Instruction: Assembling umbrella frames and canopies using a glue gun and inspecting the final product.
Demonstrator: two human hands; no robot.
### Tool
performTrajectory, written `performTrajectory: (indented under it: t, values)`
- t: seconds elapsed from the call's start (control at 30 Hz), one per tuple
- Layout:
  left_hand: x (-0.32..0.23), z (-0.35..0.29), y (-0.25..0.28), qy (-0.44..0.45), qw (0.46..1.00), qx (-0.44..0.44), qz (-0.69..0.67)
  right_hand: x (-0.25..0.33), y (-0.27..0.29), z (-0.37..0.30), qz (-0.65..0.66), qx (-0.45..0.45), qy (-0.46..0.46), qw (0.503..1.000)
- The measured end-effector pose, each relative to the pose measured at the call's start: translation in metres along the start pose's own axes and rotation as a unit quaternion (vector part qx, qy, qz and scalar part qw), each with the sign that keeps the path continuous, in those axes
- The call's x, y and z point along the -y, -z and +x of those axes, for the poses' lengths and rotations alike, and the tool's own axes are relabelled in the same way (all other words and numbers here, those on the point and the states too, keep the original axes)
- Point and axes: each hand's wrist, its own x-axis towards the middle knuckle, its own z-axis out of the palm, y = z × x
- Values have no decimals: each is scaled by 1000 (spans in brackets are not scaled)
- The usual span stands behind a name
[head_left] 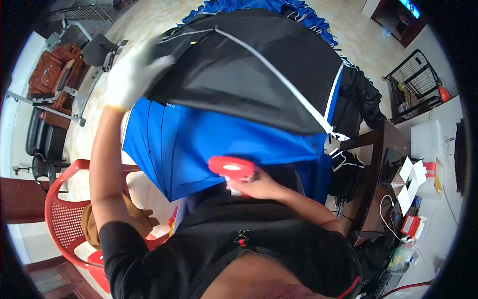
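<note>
Spread before me lies a large black fabric panel [239, 74] with white edging strips, shaped somewhat like a canopy. Blue seamed fabric [199, 134] shows beneath its near edge and hangs toward my lap. My left hand [130, 74], in a white glove, is beside the black panel's left edge, thumb apart from the other fingers; motion blurs it, and contact with the cloth cannot be made out. Close to my body, my bare right hand [256, 185] grips a red rounded tool [231, 167] with a white centre and a whitish lower part, blurred, in front of the blue fabric.
A red plastic chair [62, 214] with brown cloth [92, 226] stands at my left. Exercise equipment [82, 107] is farther left. Right of me are a dark wooden table [381, 164], an open white box [411, 182] and a black wire rack [416, 87]. More blue fabric [318, 27] lies beyond.
</note>
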Motion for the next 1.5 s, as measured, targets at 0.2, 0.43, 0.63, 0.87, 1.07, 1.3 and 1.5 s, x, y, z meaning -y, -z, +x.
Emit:
performTrajectory:
  t: [0.2,0.43,0.63,0.87,1.07,1.3,1.5]
  values:
    - [-59,80,-75,-236,957,98,-139,14,-2,-6,-106,27,-19,994]
    - [122,119,-77,59,951,-165,255,9,12,-7,-27,-29,39,998]
    - [165,19,-79,400,900,-159,74,24,22,9,133,-37,34,990]
    - [109,-50,-123,144,958,167,-184,19,14,11,96,-20,13,995]
    - [56,-4,-139,438,425,192,-769,25,15,1,141,23,-29,989]
    - [50,-20,-148,443,481,175,-736,118,46,21,285,81,-59,953]
    - [31,-33,-159,469,525,179,-688,107,113,204,186,-60,-14,981]
